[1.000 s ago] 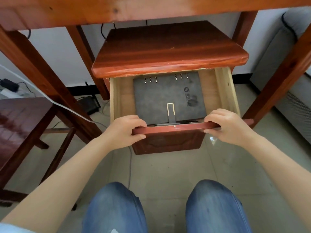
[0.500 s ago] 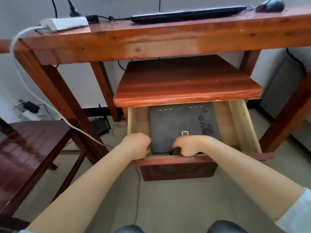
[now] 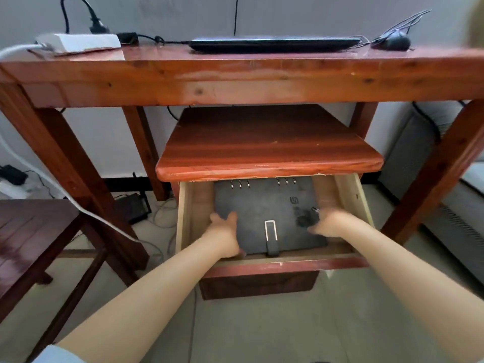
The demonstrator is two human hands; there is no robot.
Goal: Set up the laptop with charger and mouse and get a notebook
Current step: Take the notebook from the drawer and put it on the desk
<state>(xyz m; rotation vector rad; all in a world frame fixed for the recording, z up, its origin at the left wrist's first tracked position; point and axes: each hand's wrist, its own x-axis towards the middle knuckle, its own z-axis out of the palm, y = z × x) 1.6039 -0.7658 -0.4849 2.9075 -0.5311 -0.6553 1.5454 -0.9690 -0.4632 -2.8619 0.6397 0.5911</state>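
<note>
A dark grey ring-bound notebook (image 3: 264,205) with a metal clasp lies flat in the open wooden drawer (image 3: 288,265). My left hand (image 3: 225,237) rests on its left edge with fingers apart. My right hand (image 3: 331,221), blurred, reaches the notebook's right edge. Neither hand clearly grips it. On the desk top (image 3: 235,74) lies the closed black laptop (image 3: 275,44), with a black mouse (image 3: 391,43) to its right. A charger cable runs from the laptop's left end to a plug block (image 3: 128,38) beside a white power strip (image 3: 78,43).
The red-brown top (image 3: 267,148) of the drawer unit overhangs the back of the drawer. A dark wooden chair (image 3: 31,231) stands at the left. A white cable hangs from the power strip past the desk leg. A grey sofa (image 3: 445,205) is at the right.
My hands let go of the drawer front, went to the notebook's near edge, then spread to its left and right sides. The view has tilted up to show the desk top.
</note>
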